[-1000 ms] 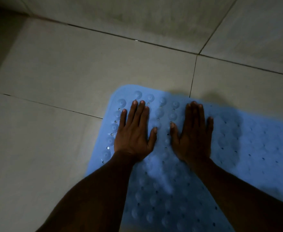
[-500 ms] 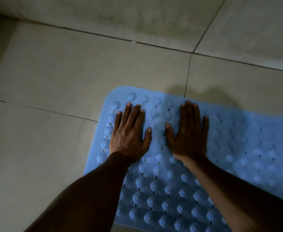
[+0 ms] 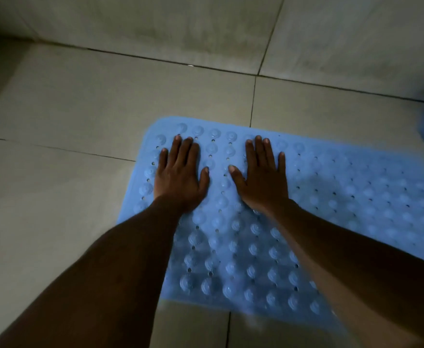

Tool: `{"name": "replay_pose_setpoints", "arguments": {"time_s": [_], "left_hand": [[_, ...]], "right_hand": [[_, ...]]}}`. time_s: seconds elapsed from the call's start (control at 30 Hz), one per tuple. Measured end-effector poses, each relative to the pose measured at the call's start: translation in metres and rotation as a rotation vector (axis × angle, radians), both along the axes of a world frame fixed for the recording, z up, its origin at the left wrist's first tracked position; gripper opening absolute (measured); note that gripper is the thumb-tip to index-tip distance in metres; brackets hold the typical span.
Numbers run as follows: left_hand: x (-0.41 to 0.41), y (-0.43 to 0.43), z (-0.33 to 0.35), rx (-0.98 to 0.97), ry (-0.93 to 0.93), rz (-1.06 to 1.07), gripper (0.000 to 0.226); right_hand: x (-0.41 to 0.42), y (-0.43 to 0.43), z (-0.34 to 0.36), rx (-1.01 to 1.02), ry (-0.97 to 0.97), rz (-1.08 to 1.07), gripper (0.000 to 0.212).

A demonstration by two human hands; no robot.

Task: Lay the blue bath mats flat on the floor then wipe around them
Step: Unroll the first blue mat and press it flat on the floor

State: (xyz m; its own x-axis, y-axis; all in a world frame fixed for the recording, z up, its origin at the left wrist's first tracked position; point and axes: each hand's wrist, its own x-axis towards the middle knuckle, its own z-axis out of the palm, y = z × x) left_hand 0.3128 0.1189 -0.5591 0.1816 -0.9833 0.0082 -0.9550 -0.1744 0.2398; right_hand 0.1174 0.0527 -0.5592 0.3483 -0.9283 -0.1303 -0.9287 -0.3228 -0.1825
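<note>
Dim tiled floor with a blue mat lying flat on it, bumps up. The left hand and right hand press its left end, fingers straight, gripping nothing. Uneven pressure could skid the mat or leave a corner lifted.

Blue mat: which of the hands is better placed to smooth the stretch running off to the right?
Likely the right hand: it lies flat nearer that stretch, while the left hand presses the blue mat beside its left edge.
</note>
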Motion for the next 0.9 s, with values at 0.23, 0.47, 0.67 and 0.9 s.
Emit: {"name": "replay_pose_setpoints", "arguments": {"time_s": [0.23, 0.47, 0.67, 0.9], "left_hand": [[-0.058, 0.038, 0.003, 0.106, 0.051, 0.028, 0.076], [-0.182, 0.067, 0.010, 0.151, 0.046, -0.265, 0.073], [-0.264, 0.052, 0.011, 0.151, 0.043, -0.404, 0.070], [-0.302, 0.040, -0.005, 0.089, -0.035, -0.456, 0.070]], "right_hand": [[-0.101, 0.079, 0.006, -0.047, 0.007, -0.075, 0.074], [-0.232, 0.119, 0.030, -0.097, 0.073, -0.290, 0.076], [-0.292, 0.113, 0.026, -0.100, 0.068, -0.405, 0.077], [-0.307, 0.107, -0.004, -0.137, 0.003, -0.477, 0.072]]}}
